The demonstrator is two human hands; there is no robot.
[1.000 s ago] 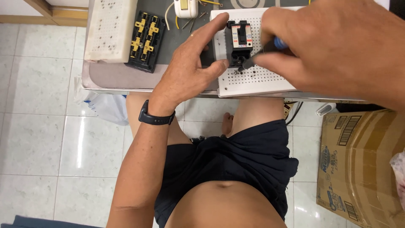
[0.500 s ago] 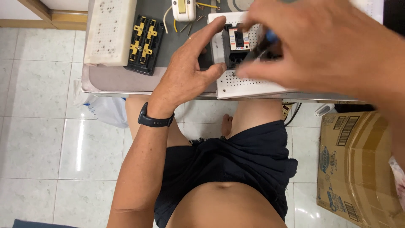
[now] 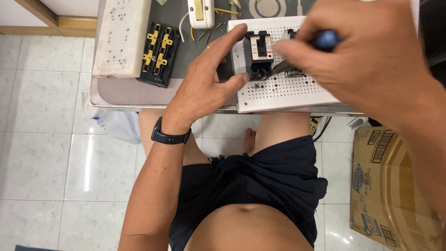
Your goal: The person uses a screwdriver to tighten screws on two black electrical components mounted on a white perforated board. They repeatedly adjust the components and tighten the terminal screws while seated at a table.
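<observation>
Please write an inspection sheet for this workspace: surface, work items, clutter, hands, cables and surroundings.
Surface: grey table, edge toward the person.
Work items: black circuit breaker on white perforated board; blue-handled screwdriver, tip near the breaker.
Clutter: second white perforated board; black fuse block with brass contacts; white switch unit.
Hands: left hand steadies the breaker; right hand grips the screwdriver.
Cables: yellow wires near the switch unit; dark cable under the table.
Surroundings: tiled floor; cardboard box; plastic bag.
</observation>
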